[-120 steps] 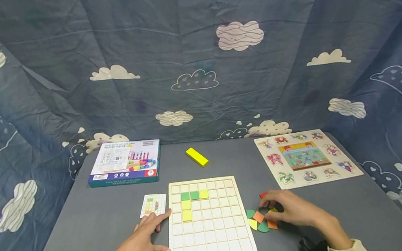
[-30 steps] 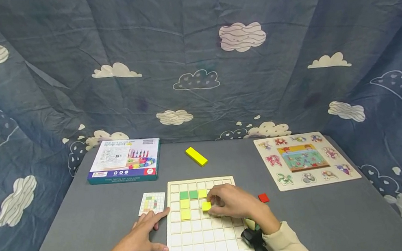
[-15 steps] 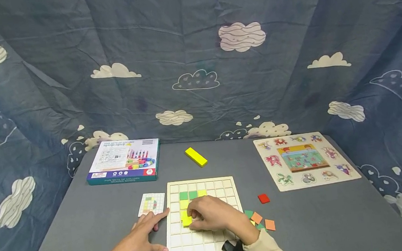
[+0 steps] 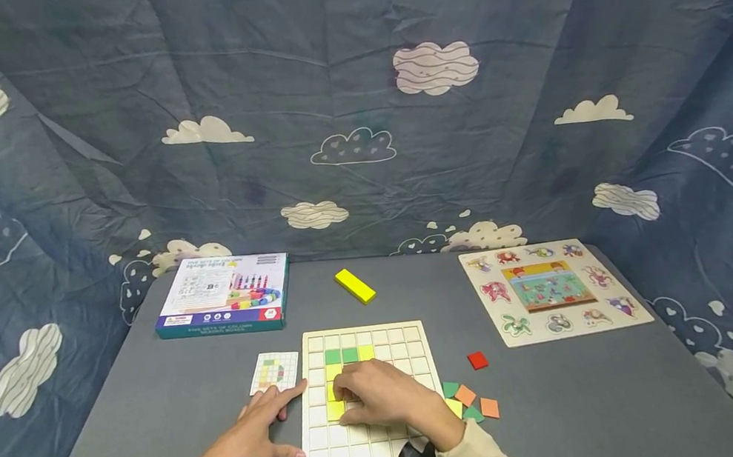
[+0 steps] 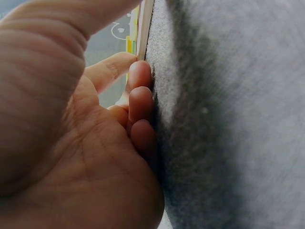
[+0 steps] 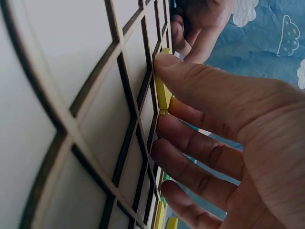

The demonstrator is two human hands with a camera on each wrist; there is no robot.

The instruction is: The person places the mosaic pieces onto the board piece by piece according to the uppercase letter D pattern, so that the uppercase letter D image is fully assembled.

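Observation:
A pale gridded wooden board [image 4: 390, 451] lies flat on the table. My left hand [image 4: 248, 438] steadies it, index fingertip and thumb touching its left edge; the other fingers are loosely bent, as the left wrist view shows. Over the board, my right hand [image 4: 387, 397] pinches a yellow square tile [image 4: 335, 411] at the second column, just below other yellow tiles. In the right wrist view the thumb presses that tile's edge, with the index finger behind it. Green tiles [image 4: 342, 355] and another yellow tile [image 4: 366, 351] sit in the second row.
Left of the board lies a small pattern card [image 4: 277, 368]. Loose orange [image 4: 489, 408], green and yellow pieces lie to its right, with a red tile [image 4: 477, 360] beyond. Behind are a yellow block [image 4: 355, 286], a boxed set [image 4: 222, 296] and a picture puzzle board [image 4: 511, 325].
My right hand has come from the loose pieces onto the board with a yellow tile, then moved left and slightly nearer to the second column. The left hand stays at the board's edge.

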